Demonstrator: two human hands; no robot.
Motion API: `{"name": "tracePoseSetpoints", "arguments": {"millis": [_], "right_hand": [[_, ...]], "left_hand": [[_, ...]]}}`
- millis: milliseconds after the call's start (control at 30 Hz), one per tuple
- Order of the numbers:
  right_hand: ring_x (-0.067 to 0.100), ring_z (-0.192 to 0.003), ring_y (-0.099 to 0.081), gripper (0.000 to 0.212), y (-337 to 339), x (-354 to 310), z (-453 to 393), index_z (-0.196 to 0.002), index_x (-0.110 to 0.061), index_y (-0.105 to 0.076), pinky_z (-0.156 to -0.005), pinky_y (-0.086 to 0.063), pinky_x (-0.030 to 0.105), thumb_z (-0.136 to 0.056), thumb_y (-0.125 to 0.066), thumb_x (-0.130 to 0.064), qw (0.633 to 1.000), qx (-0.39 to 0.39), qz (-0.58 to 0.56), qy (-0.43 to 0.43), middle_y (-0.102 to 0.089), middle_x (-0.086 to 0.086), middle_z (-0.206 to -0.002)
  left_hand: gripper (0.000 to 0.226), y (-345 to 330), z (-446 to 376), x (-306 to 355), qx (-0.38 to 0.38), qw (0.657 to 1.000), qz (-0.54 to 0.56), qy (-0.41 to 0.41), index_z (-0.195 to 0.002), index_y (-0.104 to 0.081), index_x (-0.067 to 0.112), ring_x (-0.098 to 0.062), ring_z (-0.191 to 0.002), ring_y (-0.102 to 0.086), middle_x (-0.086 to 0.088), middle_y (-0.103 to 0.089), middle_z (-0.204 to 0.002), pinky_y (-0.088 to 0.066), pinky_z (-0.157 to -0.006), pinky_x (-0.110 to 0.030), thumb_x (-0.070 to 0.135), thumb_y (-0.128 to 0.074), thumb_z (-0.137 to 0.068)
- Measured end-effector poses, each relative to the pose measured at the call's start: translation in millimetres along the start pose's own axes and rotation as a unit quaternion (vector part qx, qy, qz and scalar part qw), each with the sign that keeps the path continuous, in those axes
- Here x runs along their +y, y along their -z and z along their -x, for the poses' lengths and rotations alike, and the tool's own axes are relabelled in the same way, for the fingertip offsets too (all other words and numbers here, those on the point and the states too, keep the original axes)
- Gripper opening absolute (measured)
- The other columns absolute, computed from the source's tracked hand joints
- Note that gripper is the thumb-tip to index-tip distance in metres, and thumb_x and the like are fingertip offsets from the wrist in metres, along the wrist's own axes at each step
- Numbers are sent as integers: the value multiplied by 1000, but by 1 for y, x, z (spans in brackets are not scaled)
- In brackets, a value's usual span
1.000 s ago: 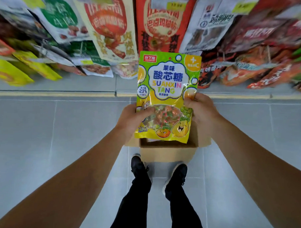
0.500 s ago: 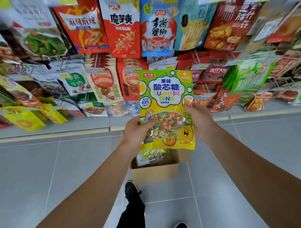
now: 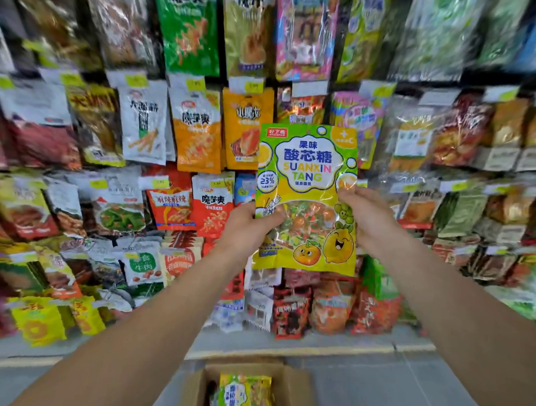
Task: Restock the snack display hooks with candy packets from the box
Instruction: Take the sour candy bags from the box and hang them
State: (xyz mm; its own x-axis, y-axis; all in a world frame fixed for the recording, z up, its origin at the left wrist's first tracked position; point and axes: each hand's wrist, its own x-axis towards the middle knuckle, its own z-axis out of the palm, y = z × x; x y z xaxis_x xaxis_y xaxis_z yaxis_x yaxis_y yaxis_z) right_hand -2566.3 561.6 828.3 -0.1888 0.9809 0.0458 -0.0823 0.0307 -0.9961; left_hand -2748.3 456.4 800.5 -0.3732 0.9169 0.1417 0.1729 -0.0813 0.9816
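I hold a green and yellow candy packet [image 3: 307, 174] upright in front of the snack display wall. My left hand [image 3: 247, 229] grips its lower left edge. My right hand [image 3: 366, 218] grips its right edge at mid height. On the floor at the bottom of the view stands the open cardboard box [image 3: 296, 386], and inside it lie more candy packets [image 3: 245, 395] of the same kind. The packet's top edge reaches up to a row of hanging bags, with yellow price tags [image 3: 254, 86] higher up.
Rows of hanging snack bags [image 3: 199, 133] fill the wall from left to right, several rows high. A low base ledge with a yellow strip [image 3: 286, 352] runs under the display. Grey floor tiles [image 3: 406, 390] lie to the right of the box.
Both hands have lifted the candy packet from just above the box up to the middle rows of the display. My view has tilted up from the floor to the wall.
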Motion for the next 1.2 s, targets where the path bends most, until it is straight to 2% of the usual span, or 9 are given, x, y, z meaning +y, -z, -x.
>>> {"name": "tracePoseSetpoints", "arguments": {"millis": [100,233,400,567,800,867,933,1067,1200], "right_hand": [[24,-106,-57,15,6,-46,-24,-79,-12,-57,-103,-42,38,-92,-66,-14,999,11,-16,35,-64,2,-92],[21,-104,-56,24,8,-88,-69,-79,-9,-61,-103,-41,43,-81,-74,-29,996,-11,-30,88,-64,1,-99],[31,-117,-59,13,6,-121,-136,-78,-29,-75,-108,-39,55,-69,-72,-37,993,-24,-27,112,-70,4,-108],[27,-107,-61,17,9,-154,-185,-80,-17,-72,-101,-43,44,-77,-72,-35,990,-12,-27,139,-71,1,-100],[27,-89,-58,36,27,-189,-254,-76,-12,-63,-92,-45,40,-74,-73,-46,984,24,27,176,-64,24,-93],[19,-80,-54,26,35,-200,-276,-83,-16,-60,-75,-41,30,-82,-72,-39,952,72,160,250,-62,17,-83],[19,-86,-56,30,44,-214,-297,-103,-16,-59,-70,-36,27,-84,-72,-35,859,159,336,351,-62,3,-91],[32,-115,-55,60,60,-250,-343,-132,-14,-51,-94,-46,38,-81,-75,-33,752,174,457,442,-55,13,-126],[36,-123,-50,65,60,-295,-375,-142,-11,-45,-104,-42,43,-85,-71,-27,694,157,499,495,-50,14,-137]], "left_hand": [[26,-8,-33,38,-1,999,-6,-40,-91,-68,9,-18,-67,-61,0,-67,-71,-47,-72,-38,35,-71,-86],[85,-19,-91,72,13,997,2,-70,-131,-53,9,-24,-99,-67,-8,-71,-113,-52,-93,-44,59,-77,-67],[20,-31,-156,121,20,995,47,-90,-77,-54,25,0,-70,-49,11,-55,-80,-39,-67,-22,29,-72,-86],[15,-34,-233,159,14,987,75,-142,-94,-72,25,-14,-97,-66,7,-73,-98,-48,-83,-26,35,-73,-83],[4,-57,-297,206,0,976,51,-210,-92,-73,23,-10,-93,-68,9,-75,-96,-51,-84,-30,24,-71,-88],[3,-66,-317,212,22,974,30,-221,-89,-73,25,-15,-91,-70,8,-76,-93,-54,-90,-40,23,-73,-86],[9,-75,-336,216,43,971,10,-237,-94,-74,21,-18,-90,-72,5,-77,-94,-56,-89,-45,22,-73,-84],[10,-91,-364,221,85,961,-27,-262,-87,-74,16,-24,-84,-71,-2,-76,-89,-55,-79,-38,25,-74,-83],[16,-104,-387,228,118,953,-54,-272,-74,-69,14,-6,-63,-61,14,-68,-65,-45,-61,-25,27,-74,-83]]}}
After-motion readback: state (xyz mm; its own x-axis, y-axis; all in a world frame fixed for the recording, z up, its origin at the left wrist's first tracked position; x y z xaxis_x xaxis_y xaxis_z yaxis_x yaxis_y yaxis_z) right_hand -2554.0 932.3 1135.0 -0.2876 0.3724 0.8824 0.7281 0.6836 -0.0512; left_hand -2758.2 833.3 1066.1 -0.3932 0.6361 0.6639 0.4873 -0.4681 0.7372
